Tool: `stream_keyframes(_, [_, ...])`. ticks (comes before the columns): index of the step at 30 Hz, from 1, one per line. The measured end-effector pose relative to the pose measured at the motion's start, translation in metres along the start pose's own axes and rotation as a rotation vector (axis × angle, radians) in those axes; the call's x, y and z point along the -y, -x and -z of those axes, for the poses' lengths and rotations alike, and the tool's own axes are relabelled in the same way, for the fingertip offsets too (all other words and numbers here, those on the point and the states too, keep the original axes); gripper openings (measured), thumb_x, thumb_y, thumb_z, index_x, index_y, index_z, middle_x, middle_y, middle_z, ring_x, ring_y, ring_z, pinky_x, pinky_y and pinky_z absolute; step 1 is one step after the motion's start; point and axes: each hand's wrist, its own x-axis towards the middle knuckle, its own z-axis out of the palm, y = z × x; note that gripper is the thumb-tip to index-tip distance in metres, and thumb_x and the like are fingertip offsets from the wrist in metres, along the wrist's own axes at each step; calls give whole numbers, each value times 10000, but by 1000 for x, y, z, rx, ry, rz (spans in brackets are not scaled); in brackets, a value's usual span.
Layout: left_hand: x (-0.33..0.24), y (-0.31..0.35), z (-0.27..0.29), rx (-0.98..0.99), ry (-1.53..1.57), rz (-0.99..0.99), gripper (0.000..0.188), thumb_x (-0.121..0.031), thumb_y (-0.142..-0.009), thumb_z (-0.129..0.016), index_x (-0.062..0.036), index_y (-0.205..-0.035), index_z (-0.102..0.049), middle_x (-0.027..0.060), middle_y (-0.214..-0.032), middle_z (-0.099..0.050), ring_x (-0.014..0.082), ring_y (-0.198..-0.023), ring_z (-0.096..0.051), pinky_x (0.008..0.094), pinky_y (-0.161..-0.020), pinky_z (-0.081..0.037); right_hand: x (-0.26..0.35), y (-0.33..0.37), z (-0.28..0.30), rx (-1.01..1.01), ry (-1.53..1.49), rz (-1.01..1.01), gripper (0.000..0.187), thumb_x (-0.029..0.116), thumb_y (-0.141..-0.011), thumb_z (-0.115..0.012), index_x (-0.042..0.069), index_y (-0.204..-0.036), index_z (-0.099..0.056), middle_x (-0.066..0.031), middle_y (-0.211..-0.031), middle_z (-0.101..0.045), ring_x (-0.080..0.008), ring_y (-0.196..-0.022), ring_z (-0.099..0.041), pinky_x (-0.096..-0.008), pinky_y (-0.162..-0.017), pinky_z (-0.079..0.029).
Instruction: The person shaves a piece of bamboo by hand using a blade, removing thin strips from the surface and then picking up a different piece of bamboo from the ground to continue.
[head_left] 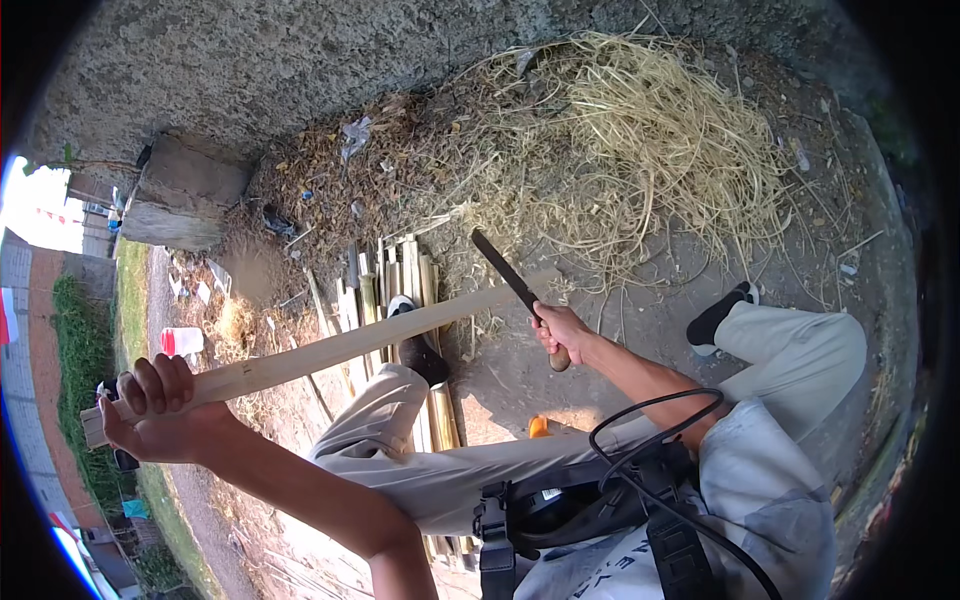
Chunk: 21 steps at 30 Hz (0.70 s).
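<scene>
the pale bamboo slat (350, 343) spans the space between the two hands, held up in front of the body. its near end is in the left hand (165, 412), with a short stub sticking out past the grip at the lower left. the far end lies just beyond the right hand (560, 335), up and to its left, and shows past the blade of the machete (505, 270).

the slat's long axis runs from lower left to upper right, rising at a shallow slant, with one broad face seen along most of its length. the machete's dark blade points up and to the left, crossing the line of the slat near that far end; i cannot tell whether the two touch.

the left hand is closed around the slat, fingers curled over its upper edge and thumb along the other side. the right hand is wrapped in a fist around the machete's wooden handle (561, 358), whose butt shows below the fingers.

behind the slat, split bamboo pieces (411, 265) lie on the ground beside the left shoe (425, 362). a tangled heap of straw-coloured shavings (680, 140) lies at the upper right, near a rough wall (300, 60).
</scene>
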Motion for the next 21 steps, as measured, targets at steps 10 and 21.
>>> stream_keyframes(10, [-1, 1, -9, 10, -117, -42, 383, -322, -835, -516, -154, -594, -269, -13, -463, -259, 81, -355, -221, 205, -313, -199, 5, -18, -12, -215, 74, 67, 396, 373, -982, -376, 78, -735, -468, 34, -540, -389, -78, -417, -342, -243, -404, -310])
stream_keyframes(21, [0, 2, -9, -84, -152, -79, 374, -315, -828, -524, -154, -603, -271, -15, -463, -255, 79, -361, -215, 207, -315, -192, 4, -4, -21, -82, 96, 74, 380, 372, -983, -370, 79, -755, -450, 36, -528, -378, -82, -414, -328, -251, -408, -303])
